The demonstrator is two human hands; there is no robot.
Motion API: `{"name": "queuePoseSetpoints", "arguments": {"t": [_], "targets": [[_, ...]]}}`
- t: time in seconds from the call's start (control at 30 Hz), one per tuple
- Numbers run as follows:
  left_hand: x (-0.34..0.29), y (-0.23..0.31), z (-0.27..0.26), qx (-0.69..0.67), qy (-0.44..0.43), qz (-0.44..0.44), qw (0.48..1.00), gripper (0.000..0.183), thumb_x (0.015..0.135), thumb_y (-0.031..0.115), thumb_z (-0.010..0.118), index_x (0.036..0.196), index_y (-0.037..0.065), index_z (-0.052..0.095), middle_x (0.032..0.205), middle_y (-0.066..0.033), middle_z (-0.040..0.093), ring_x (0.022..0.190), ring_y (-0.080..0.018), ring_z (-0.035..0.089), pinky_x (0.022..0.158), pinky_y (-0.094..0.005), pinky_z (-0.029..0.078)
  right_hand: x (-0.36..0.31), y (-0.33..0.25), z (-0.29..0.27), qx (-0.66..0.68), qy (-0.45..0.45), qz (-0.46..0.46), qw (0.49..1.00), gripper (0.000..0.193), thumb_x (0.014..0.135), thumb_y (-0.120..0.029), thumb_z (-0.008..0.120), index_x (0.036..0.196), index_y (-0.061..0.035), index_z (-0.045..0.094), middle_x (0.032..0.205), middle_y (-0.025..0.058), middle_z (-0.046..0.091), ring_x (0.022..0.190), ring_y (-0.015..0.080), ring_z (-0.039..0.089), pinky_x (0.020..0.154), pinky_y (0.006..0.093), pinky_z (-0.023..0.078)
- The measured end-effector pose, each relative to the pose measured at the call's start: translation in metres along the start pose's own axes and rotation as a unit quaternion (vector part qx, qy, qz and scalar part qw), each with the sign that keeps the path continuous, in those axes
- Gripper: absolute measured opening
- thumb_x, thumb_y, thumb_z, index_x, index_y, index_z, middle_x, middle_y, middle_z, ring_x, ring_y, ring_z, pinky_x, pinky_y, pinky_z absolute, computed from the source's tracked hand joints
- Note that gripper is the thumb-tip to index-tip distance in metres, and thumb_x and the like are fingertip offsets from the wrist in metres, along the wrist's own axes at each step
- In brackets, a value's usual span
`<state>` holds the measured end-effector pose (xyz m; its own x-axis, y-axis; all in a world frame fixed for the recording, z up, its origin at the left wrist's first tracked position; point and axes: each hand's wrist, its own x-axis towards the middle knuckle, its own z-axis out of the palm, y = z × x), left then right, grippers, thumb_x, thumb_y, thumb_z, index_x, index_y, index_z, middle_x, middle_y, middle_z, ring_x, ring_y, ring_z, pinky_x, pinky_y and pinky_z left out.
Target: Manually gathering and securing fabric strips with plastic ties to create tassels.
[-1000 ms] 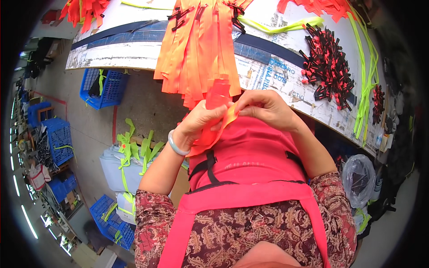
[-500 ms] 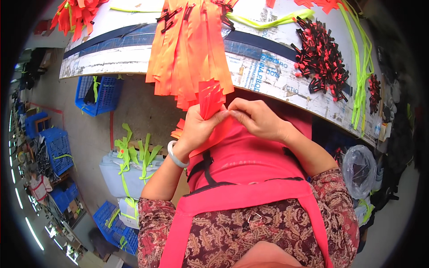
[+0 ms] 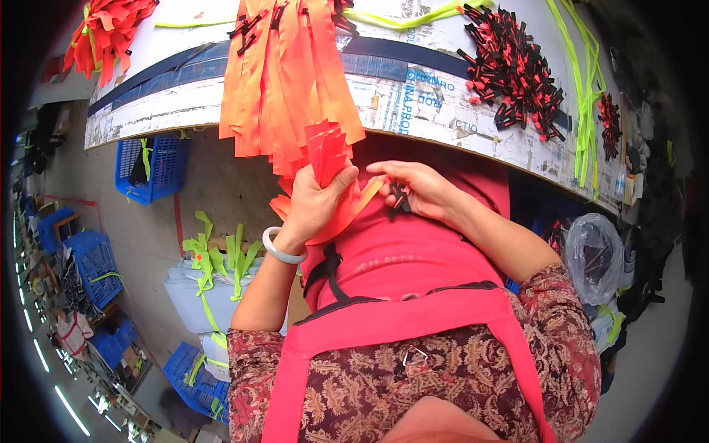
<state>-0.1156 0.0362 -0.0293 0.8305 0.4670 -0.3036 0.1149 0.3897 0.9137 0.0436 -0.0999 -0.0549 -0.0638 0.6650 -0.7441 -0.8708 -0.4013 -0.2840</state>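
My left hand (image 3: 314,203) is closed around a bundle of orange-red fabric strips (image 3: 325,151); their folded ends stick up above the thumb and the lengths hang below the fist. Beside it, my right hand (image 3: 425,192) has its fingers curled over a small black-and-red piece (image 3: 399,198), which pokes out under the fingertips. One lighter orange strip (image 3: 367,196) runs from the left hand's bundle up to the right fingertips; whether they pinch it I cannot tell. Just beyond, long orange strips (image 3: 288,88) with black ends drape over the table edge.
On the white table (image 3: 162,111) lie a heap of black-and-red pieces (image 3: 513,77), neon yellow ribbons (image 3: 583,96) and another orange bundle (image 3: 107,33). Blue crates (image 3: 151,170) stand on the floor to the left. A clear plastic bag (image 3: 593,255) is at the right.
My right hand has drawn slightly away from the left hand, and the black-and-red piece now shows under its fingers. The lighter strip end has come into sight. The whole view has shifted a little.
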Motion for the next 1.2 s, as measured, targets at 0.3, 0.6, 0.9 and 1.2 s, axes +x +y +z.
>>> {"name": "queuePoseSetpoints", "arguments": {"t": [0.3, 0.6, 0.9, 1.2], "targets": [[-0.005, 0.009, 0.010, -0.138, -0.064, -0.147, 0.977, 0.012, 0.092, 0.012, 0.062, 0.092, 0.000, 0.059, 0.080, -0.0083, 0.065, 0.049, -0.0046, 0.043, 0.047, -0.0178, 0.035, -0.034, -0.019, 0.010, -0.209, -0.014, -0.139, 0.968, 0.035, 0.100, -0.031, 0.049, 0.118, -0.0013, 0.056, 0.069, 0.0019, 0.055, 0.046, 0.0040, 0.043, 0.043, 0.0187, 0.033], [0.003, 0.000, 0.031, -0.086, -0.001, -0.070, 0.994, 0.016, 0.093, 0.014, 0.062, 0.101, 0.000, 0.066, 0.076, -0.0014, 0.065, 0.054, -0.0033, 0.053, 0.046, -0.0177, 0.039, -0.056, -0.029, 0.031, -0.110, -0.051, -0.191, 0.974, 0.039, 0.100, -0.024, 0.047, 0.128, 0.0027, 0.046, 0.092, 0.0064, 0.061, 0.060, 0.0054, 0.048, 0.051, 0.0168, 0.037], [0.001, 0.006, 0.037, -0.036, 0.002, -0.013, 0.999, 0.013, 0.093, 0.012, 0.061, 0.092, 0.000, 0.067, 0.072, -0.0007, 0.064, 0.054, -0.0030, 0.051, 0.050, -0.0198, 0.040, -0.047, -0.016, 0.018, -0.272, -0.022, -0.252, 0.929, 0.028, 0.100, -0.021, 0.051, 0.117, 0.0001, 0.058, 0.084, 0.0033, 0.063, 0.053, 0.0029, 0.044, 0.045, 0.0154, 0.033], [-0.003, 0.012, 0.042, 0.029, 0.005, -0.010, 1.000, 0.012, 0.093, 0.008, 0.058, 0.089, 0.000, 0.066, 0.067, 0.0008, 0.060, 0.057, -0.0040, 0.050, 0.051, -0.0210, 0.040, -0.048, -0.013, 0.022, -0.143, -0.033, -0.201, 0.969, 0.024, 0.098, -0.020, 0.055, 0.109, -0.0003, 0.063, 0.075, 0.0047, 0.065, 0.044, 0.0023, 0.043, 0.039, 0.0156, 0.030]]}}
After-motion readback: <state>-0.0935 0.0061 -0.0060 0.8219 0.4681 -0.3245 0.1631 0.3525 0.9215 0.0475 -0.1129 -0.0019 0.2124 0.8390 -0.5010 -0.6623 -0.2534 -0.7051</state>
